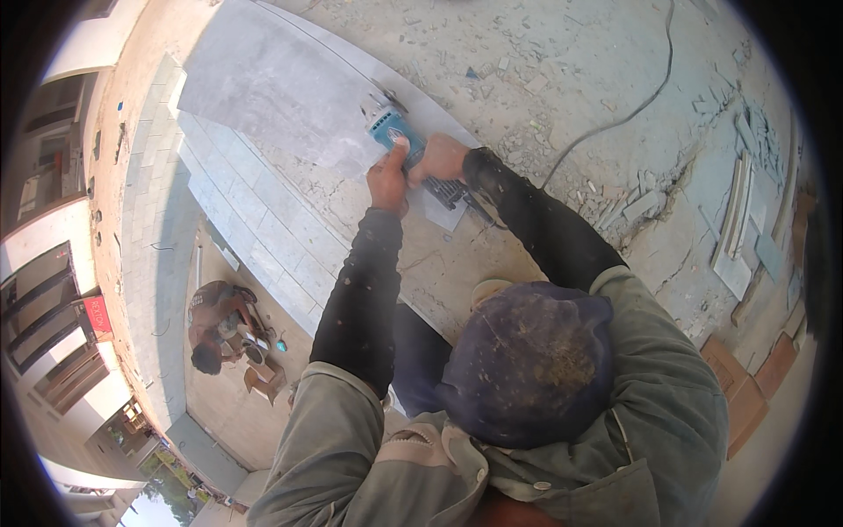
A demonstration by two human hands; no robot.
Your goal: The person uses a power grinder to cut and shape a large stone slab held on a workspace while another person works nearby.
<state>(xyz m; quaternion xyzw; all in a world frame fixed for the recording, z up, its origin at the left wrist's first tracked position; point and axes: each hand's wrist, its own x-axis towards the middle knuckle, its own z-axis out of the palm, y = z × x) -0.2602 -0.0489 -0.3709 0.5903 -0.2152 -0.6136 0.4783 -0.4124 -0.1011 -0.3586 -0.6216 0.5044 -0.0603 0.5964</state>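
My left hand (387,180) and my right hand (442,160) are both closed round a teal angle grinder (392,132). The left wraps the near side of its body; the right grips it on the right, behind the grinder's head. Its thin disc (390,95) stands on edge over a large grey slab (281,88), in line with a dark straight line (320,44) that runs along the slab. Whether the disc touches the slab or spins, I cannot tell. A dark cord (483,211) leaves the grinder's rear beneath my right forearm.
Broken tile bits (536,83) litter the dusty floor beyond the slab. A loose cable (606,132) curves across at right, near stacked strips (738,220) and brown cardboard (733,386). Laid tiles (255,202) stretch along the left, where another person (219,321) crouches.
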